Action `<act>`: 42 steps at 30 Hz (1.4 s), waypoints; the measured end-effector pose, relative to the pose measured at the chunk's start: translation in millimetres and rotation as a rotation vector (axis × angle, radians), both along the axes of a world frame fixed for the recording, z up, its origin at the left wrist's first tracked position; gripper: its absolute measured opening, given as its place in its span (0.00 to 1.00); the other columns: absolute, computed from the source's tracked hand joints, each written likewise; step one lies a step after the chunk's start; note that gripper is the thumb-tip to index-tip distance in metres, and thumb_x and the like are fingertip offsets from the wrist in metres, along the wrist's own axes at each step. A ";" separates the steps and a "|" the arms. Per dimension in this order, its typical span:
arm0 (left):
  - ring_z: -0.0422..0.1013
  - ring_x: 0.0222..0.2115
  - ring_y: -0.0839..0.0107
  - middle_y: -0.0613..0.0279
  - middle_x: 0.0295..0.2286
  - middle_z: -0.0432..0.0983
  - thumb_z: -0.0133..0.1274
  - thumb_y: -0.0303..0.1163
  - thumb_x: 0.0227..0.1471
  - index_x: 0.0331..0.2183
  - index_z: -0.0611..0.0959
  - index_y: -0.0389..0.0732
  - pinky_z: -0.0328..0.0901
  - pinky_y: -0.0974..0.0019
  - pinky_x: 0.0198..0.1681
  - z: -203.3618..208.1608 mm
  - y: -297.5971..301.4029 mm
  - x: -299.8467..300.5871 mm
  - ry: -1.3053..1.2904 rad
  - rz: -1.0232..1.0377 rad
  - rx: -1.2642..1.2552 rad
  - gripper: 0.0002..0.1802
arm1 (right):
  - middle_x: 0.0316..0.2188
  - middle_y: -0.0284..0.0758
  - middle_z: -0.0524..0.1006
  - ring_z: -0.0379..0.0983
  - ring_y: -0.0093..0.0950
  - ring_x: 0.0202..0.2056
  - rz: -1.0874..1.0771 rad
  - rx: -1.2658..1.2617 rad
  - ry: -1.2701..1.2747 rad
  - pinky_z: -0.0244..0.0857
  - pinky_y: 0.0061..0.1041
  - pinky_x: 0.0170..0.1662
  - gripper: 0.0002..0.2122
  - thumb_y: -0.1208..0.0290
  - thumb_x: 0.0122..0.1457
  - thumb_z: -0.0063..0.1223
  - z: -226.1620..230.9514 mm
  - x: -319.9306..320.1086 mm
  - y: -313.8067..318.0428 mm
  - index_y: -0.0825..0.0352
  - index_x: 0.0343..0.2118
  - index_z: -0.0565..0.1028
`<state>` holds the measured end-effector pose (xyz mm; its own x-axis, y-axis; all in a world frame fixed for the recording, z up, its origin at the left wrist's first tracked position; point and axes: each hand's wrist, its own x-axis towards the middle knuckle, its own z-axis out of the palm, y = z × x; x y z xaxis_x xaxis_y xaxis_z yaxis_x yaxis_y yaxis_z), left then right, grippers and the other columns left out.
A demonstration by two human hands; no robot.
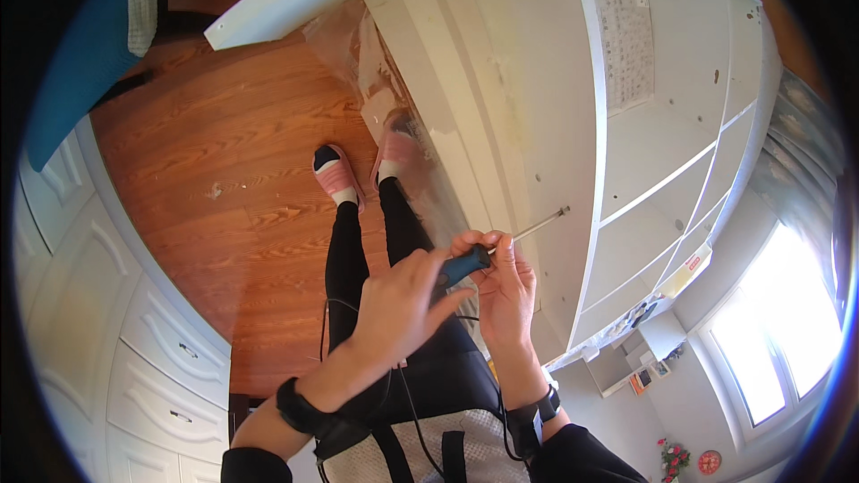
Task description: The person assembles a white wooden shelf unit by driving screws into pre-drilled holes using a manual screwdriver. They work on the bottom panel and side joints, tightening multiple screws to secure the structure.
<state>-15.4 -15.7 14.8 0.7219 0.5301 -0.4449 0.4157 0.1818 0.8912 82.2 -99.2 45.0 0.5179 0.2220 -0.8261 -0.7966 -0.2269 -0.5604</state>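
Note:
A screwdriver (464, 265) with a blue and black handle slants up to the right in front of me. My left hand (394, 302) is closed around its handle. My right hand (506, 291) pinches it where the thin metal shaft leaves the handle. At the far end, the shaft meets a small metal screw or fitting (564, 210) at the white cabinet panel (546, 107). Whether the tip sits in it is too small to tell.
Open white shelves (658, 156) stand on the right. Wooden floor (224, 188) lies left of my legs, with white drawers (170, 367) beyond. A blue cushioned piece (80, 45) is at the upper left. Dark cables (407, 394) hang by my lap. A bright window (774, 331) is at the right.

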 end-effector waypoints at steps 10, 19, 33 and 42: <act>0.53 0.06 0.83 0.67 0.11 0.64 0.44 0.55 0.55 0.30 0.78 0.35 0.43 0.78 0.09 -25.9 36.5 -3.4 0.189 -0.169 -1.532 0.28 | 0.40 0.41 0.74 0.72 0.29 0.40 0.091 0.035 0.007 0.67 0.26 0.42 0.17 0.62 0.66 0.32 -3.6 0.9 -0.8 0.72 0.43 0.69; 0.66 0.13 0.75 0.65 0.16 0.69 0.54 0.41 0.52 0.37 0.77 0.34 0.59 0.73 0.16 -5.8 13.3 -10.5 0.156 -0.194 -0.594 0.19 | 0.42 0.43 0.74 0.72 0.32 0.43 0.035 0.067 0.035 0.67 0.26 0.42 0.17 0.63 0.66 0.32 -1.1 -0.6 -2.5 0.73 0.44 0.68; 0.56 0.09 0.83 0.66 0.13 0.65 0.51 0.48 0.53 0.31 0.77 0.35 0.47 0.78 0.11 -7.9 7.0 -6.3 -0.009 -0.017 -0.436 0.22 | 0.43 0.44 0.73 0.72 0.33 0.44 0.023 0.048 0.053 0.66 0.29 0.47 0.17 0.63 0.66 0.34 0.5 -0.6 -0.7 0.73 0.46 0.67; 0.66 0.10 0.68 0.59 0.13 0.68 0.57 0.44 0.48 0.35 0.78 0.36 0.59 0.71 0.14 3.2 6.5 -6.6 -0.025 0.028 -0.187 0.21 | 0.42 0.44 0.73 0.70 0.33 0.46 0.116 0.080 0.061 0.65 0.30 0.48 0.17 0.65 0.66 0.31 2.7 1.4 -7.2 0.74 0.46 0.66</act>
<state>-22.1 -9.2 17.9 0.7202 0.4598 -0.5195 0.3863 0.3562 0.8508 83.7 -106.4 47.7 0.4340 0.3441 -0.8326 -0.8009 -0.2758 -0.5314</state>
